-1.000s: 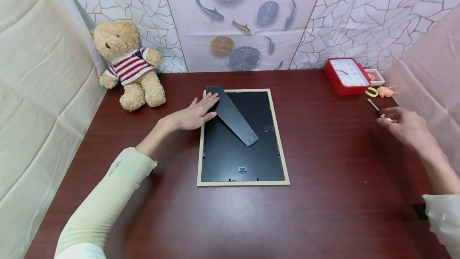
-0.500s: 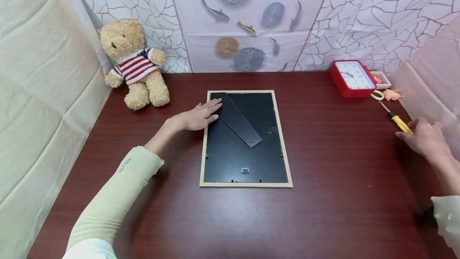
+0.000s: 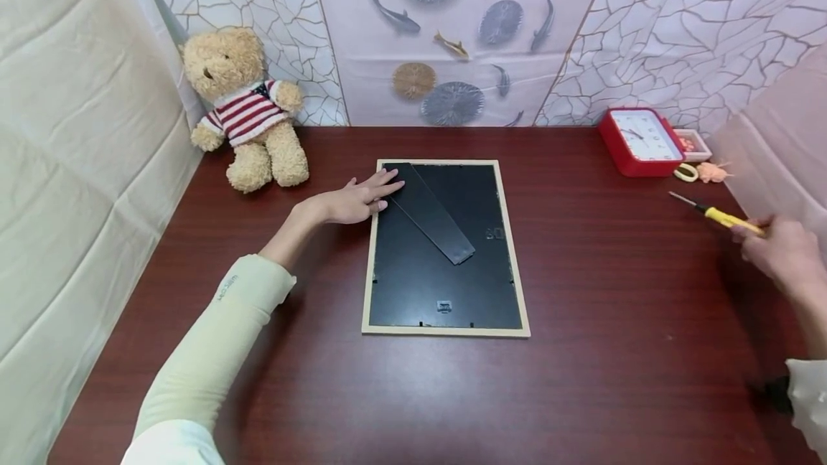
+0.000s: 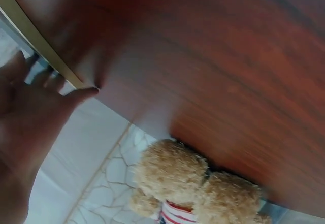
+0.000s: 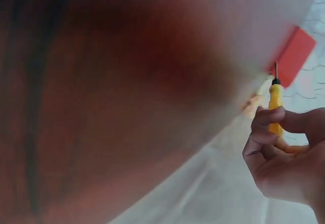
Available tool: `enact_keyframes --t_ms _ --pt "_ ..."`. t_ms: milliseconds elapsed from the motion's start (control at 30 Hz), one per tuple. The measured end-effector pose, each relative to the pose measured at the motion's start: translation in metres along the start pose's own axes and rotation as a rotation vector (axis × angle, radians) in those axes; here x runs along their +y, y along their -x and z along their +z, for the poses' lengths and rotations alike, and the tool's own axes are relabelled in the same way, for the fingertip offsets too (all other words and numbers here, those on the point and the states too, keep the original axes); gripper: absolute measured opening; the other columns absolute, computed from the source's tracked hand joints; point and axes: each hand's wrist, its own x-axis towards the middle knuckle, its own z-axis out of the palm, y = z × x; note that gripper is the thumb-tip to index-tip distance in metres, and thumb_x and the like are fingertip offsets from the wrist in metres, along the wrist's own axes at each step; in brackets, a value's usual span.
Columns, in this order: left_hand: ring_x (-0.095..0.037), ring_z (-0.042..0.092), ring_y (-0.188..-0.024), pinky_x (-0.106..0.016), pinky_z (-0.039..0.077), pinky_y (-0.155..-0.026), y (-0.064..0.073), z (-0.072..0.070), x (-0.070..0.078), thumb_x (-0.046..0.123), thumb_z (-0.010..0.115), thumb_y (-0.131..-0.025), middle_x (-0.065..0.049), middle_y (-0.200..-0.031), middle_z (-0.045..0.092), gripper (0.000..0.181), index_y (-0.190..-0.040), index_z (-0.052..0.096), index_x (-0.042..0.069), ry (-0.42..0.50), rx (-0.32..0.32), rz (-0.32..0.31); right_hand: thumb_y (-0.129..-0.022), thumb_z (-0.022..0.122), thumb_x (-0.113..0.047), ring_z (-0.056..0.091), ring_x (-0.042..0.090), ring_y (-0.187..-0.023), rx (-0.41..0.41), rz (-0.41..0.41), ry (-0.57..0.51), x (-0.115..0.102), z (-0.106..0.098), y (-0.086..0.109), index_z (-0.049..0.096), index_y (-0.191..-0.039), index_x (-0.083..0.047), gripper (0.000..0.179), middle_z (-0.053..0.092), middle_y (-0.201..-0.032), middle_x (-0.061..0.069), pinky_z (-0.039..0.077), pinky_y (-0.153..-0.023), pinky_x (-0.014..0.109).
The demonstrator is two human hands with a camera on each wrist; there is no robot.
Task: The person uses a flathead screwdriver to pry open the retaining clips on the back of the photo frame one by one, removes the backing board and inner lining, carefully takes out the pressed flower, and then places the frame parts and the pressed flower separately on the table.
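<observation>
A picture frame (image 3: 413,250) lies face down on the dark red table, its black back showing inside a pale rim. Its black stand leg (image 3: 434,217) lies slantwise over the back. My left hand (image 3: 349,203) rests with extended fingers on the frame's upper left edge and the top of the leg; the left wrist view shows that hand (image 4: 35,102) at the rim. Over the table's right side, my right hand (image 3: 782,246) grips a yellow-handled screwdriver (image 3: 723,218), its shaft pointing up and left. In the right wrist view, thumb and curled fingers close round the screwdriver's handle (image 5: 275,99).
A teddy bear (image 3: 248,110) in a striped sweater sits at the back left. At the back right stand a red alarm clock (image 3: 642,142), a small white tray (image 3: 693,146), a yellow ring (image 3: 686,173) and a small pink object (image 3: 713,172). Fabric walls surround the table.
My right hand has lifted the screwdriver from near the pink object and drawn it to the right, turning it more sideways. My left hand stays on the frame; the head view has shifted slightly.
</observation>
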Motion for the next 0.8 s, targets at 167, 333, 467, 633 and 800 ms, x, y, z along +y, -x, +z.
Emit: enact_keyframes --t_ms 167,333,467,633,800 --pt "-0.036 -0.018 -0.17 -0.07 -0.013 -0.131 0.003 -0.007 0.001 0.02 0.055 -0.115 -0.018 -0.185 -0.011 0.076 -0.176 0.012 0.003 0.003 -0.067 0.022 -0.112 0.055 -0.022 0.049 -0.001 -0.053 0.057 -0.021 -0.147 -0.03 -0.008 0.004 0.075 -0.086 -0.007 0.036 0.057 -0.053 -0.031 0.035 -0.057 0.028" --pt "-0.036 -0.02 -0.17 -0.066 -0.014 -0.132 0.003 -0.007 -0.003 0.019 0.075 -0.105 -0.017 -0.184 -0.013 0.097 -0.176 0.011 0.004 0.022 -0.066 0.013 -0.112 0.061 -0.013 0.057 -0.002 -0.055 0.039 -0.069 -0.635 -0.072 -0.003 0.008 0.066 -0.097 -0.033 0.025 0.071 -0.067 -0.025 0.042 -0.053 0.016" --pt "-0.037 -0.021 -0.169 -0.064 -0.016 -0.132 0.003 -0.007 -0.005 0.019 0.083 -0.099 -0.015 -0.185 -0.011 0.106 -0.177 0.012 0.006 0.042 -0.035 -0.017 -0.106 0.068 -0.001 0.063 0.005 -0.061 0.005 -0.185 -1.026 -0.111 0.009 0.011 0.075 -0.11 -0.014 0.016 0.081 -0.081 -0.009 0.05 -0.058 0.015" --pt "-0.04 -0.018 -0.17 -0.065 -0.016 -0.132 0.002 -0.006 -0.007 0.023 0.086 -0.097 -0.012 -0.186 -0.01 0.111 -0.177 0.011 0.01 0.024 -0.012 -0.066 -0.104 0.069 0.005 0.067 0.011 -0.069 -0.078 -0.342 -1.109 -0.164 0.023 0.021 0.078 -0.117 0.002 0.017 0.084 -0.093 0.001 0.055 -0.065 0.018" --pt "-0.038 -0.017 -0.17 -0.064 -0.015 -0.133 0.001 -0.006 -0.008 0.025 0.087 -0.096 -0.012 -0.186 -0.011 0.112 -0.178 0.011 0.012 -0.004 0.003 -0.089 -0.103 0.074 0.001 0.07 0.015 -0.071 -0.156 -0.416 -0.909 -0.217 0.035 0.034 0.075 -0.126 0.005 0.024 0.083 -0.094 0.002 0.059 -0.068 0.022"
